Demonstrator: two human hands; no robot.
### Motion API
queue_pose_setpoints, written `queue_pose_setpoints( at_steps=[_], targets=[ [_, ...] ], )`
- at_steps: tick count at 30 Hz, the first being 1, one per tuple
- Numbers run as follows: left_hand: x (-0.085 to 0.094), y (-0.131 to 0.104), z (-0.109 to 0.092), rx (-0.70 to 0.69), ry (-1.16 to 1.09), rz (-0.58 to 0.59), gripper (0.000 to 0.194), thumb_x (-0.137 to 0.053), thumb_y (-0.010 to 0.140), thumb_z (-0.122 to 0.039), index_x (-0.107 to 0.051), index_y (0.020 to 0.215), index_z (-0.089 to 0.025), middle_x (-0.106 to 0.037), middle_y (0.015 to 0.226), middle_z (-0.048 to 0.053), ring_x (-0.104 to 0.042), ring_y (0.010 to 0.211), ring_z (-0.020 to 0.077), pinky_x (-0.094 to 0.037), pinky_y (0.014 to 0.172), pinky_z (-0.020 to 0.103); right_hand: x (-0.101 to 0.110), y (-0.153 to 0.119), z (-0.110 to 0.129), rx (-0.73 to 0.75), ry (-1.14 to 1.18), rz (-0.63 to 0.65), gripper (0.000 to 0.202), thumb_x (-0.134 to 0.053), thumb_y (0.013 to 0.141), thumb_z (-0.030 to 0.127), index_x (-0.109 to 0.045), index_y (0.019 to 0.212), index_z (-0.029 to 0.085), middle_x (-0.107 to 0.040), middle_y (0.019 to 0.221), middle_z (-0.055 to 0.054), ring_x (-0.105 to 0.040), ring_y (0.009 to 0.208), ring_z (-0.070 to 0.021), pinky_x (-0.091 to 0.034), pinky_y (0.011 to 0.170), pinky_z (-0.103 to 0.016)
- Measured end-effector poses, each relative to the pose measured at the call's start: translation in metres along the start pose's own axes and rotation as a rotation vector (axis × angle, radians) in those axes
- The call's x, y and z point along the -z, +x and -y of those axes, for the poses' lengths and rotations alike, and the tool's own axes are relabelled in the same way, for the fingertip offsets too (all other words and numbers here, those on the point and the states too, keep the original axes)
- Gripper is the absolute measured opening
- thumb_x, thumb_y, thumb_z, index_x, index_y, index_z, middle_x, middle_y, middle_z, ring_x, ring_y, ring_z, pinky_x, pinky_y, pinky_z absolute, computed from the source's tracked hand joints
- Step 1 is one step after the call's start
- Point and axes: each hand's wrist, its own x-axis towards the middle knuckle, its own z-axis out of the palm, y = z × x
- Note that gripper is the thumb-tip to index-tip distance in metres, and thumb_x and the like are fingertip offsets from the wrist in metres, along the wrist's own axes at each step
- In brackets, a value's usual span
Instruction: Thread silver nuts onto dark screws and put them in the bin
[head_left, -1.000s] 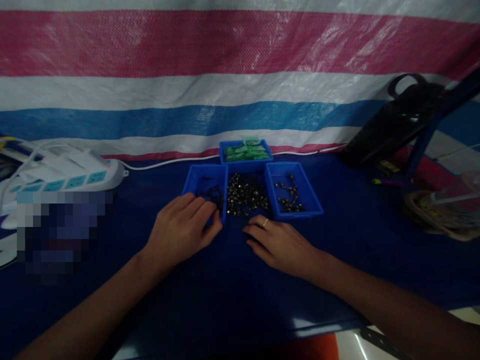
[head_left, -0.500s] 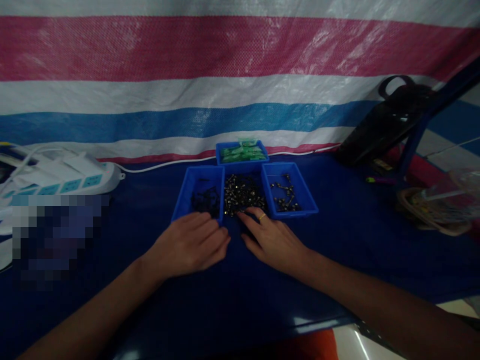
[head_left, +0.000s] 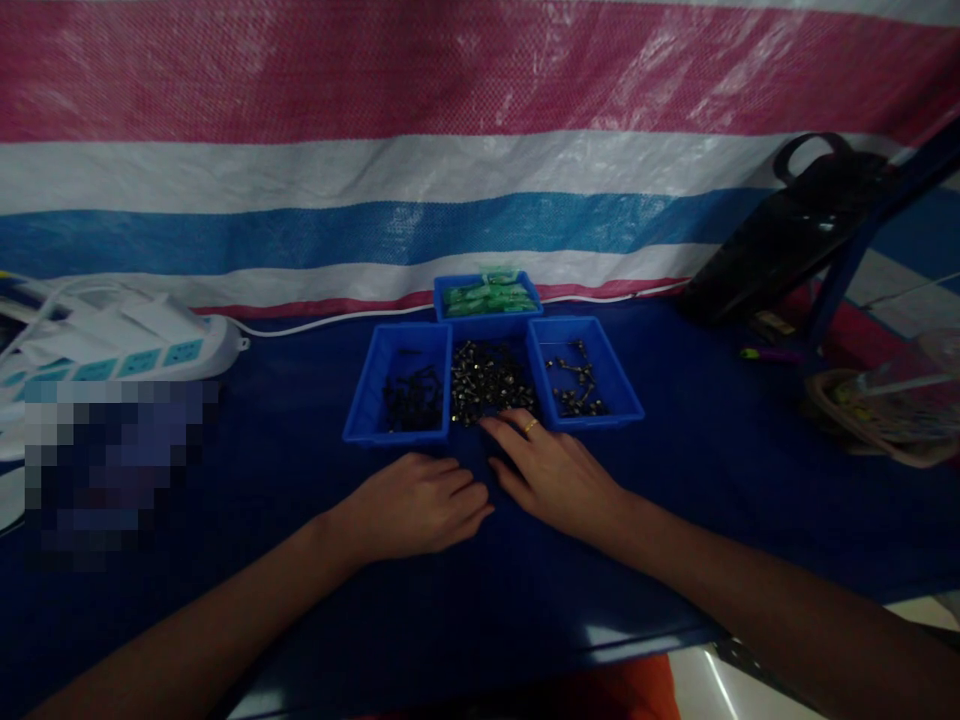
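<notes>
Small dark metal screws (head_left: 491,380) lie heaped between two blue trays. At the heap's near edge, my right hand (head_left: 555,470), with a ring on one finger, touches the screws; its thumb stands apart from the other fingers. My left hand (head_left: 424,505) is closed just in front of the left blue tray (head_left: 360,400), its fingers curled inward; whatever they hold, if anything, is hidden. Black screws (head_left: 414,400) fill part of that left tray. Silvery screws (head_left: 581,400) lie scattered in the right blue tray (head_left: 619,385).
Behind the heap, a small blue tray (head_left: 487,322) holds green packets (head_left: 491,294). A white power strip (head_left: 217,345) stands at left. On the right are a black bottle (head_left: 787,235), a purple pen-like item (head_left: 780,355) and a basket (head_left: 847,425). Striped sheeting (head_left: 375,170) hangs behind.
My left hand has moved right and nearer to me, away from the left tray's front edge. The right hand stays at the heap. The view has tilted slightly downward.
</notes>
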Motion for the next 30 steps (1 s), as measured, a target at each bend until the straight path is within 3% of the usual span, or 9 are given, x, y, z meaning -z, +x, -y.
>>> queue_pose_setpoints(
  at_steps=[5, 9, 13, 17, 21, 30],
  targets=[
    [-0.003, 0.001, -0.001, 0.006, 0.000, 0.003, 0.023, -0.040, 0.089, -0.027, -0.050, 0.071, -0.017, -0.055, 0.061, -0.001, -0.052, 0.057, 0.0126, -0.036, 0.051, 0.027, -0.001, 0.001, -0.001, 0.034, -0.015, 0.003, 0.036, -0.034, 0.090, 0.027, -0.040, 0.124, 0.019, -0.047, 0.120, -0.009, -0.056, 0.095, -0.0191, -0.050, 0.072, -0.030],
    [-0.003, 0.000, -0.001, 0.010, 0.000, 0.013, 0.024, -0.039, 0.089, -0.027, -0.049, 0.070, -0.018, -0.053, 0.060, -0.002, -0.052, 0.058, 0.0127, -0.036, 0.052, 0.026, 0.000, -0.001, -0.006, 0.034, -0.015, 0.016, 0.021, -0.035, 0.090, 0.024, -0.050, 0.103, 0.018, -0.053, 0.099, -0.006, -0.058, 0.080, -0.0158, -0.047, 0.063, -0.027],
    [-0.003, -0.002, -0.002, 0.057, -0.003, 0.015, 0.025, -0.037, 0.090, -0.027, -0.049, 0.070, -0.018, -0.053, 0.062, -0.002, -0.051, 0.056, 0.0117, -0.037, 0.051, 0.025, 0.001, -0.003, -0.013, 0.059, -0.001, 0.012, 0.014, -0.037, 0.089, 0.020, -0.050, 0.090, 0.017, -0.053, 0.089, -0.003, -0.056, 0.074, -0.0138, -0.044, 0.063, -0.026],
    [-0.005, -0.002, -0.005, 0.158, -0.008, 0.019, 0.025, -0.038, 0.090, -0.031, -0.049, 0.073, -0.017, -0.054, 0.063, -0.001, -0.054, 0.057, 0.0127, -0.040, 0.051, 0.024, 0.004, -0.003, -0.016, 0.154, 0.044, 0.058, 0.010, -0.040, 0.086, 0.019, -0.049, 0.089, 0.017, -0.053, 0.087, -0.002, -0.055, 0.072, -0.0128, -0.041, 0.061, -0.025],
    [-0.006, -0.001, -0.005, 0.251, -0.044, 0.023, 0.022, -0.037, 0.090, -0.033, -0.051, 0.088, -0.016, -0.056, 0.068, -0.001, -0.057, 0.060, 0.0130, -0.042, 0.052, 0.024, 0.009, -0.005, -0.015, 0.238, 0.122, 0.107, 0.010, -0.043, 0.084, 0.018, -0.049, 0.092, 0.017, -0.053, 0.087, -0.002, -0.054, 0.073, -0.0122, -0.041, 0.062, -0.024],
    [-0.008, -0.002, 0.000, 0.130, -0.023, 0.006, 0.019, -0.038, 0.090, -0.024, -0.053, 0.081, -0.017, -0.052, 0.064, -0.002, -0.053, 0.056, 0.0119, -0.040, 0.050, 0.024, 0.012, -0.008, -0.012, 0.274, 0.282, 0.113, 0.012, -0.042, 0.085, 0.018, -0.049, 0.094, 0.017, -0.053, 0.086, -0.002, -0.053, 0.074, -0.0113, -0.041, 0.067, -0.024]
  ],
)
